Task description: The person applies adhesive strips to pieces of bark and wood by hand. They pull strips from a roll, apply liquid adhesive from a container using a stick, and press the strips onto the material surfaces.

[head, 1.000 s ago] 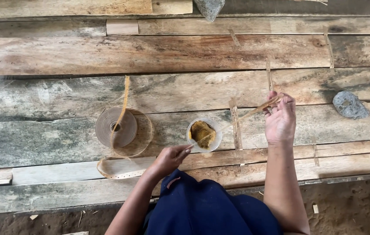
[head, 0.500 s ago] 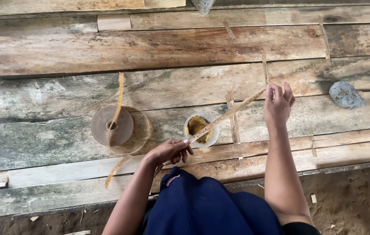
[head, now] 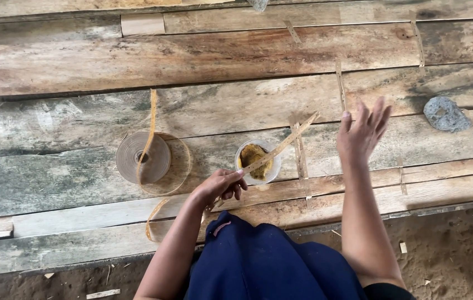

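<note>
My left hand (head: pixel 221 186) pinches one end of a thin tan strip (head: pixel 281 145) that slants up to the right across a small clear cup (head: pixel 258 161) holding yellow-brown paste. My right hand (head: pixel 362 133) hovers open to the right of the strip's far end, fingers spread, holding nothing. A round roll of tan strip (head: pixel 143 158) sits to the left on the planks, with a loose tail running up from it and another curl (head: pixel 154 218) near the front edge.
The surface is weathered wooden planks (head: pixel 80 183). Short strip pieces (head: pixel 300 153) lie stuck on the boards near the cup and further back. A flat grey stone (head: pixel 445 114) rests at the right. Dirt ground (head: pixel 453 250) lies below the front edge.
My right hand has let go of the strip's far end and opened, moving slightly right. My left hand still holds the near end, with the strip now lying over the cup.
</note>
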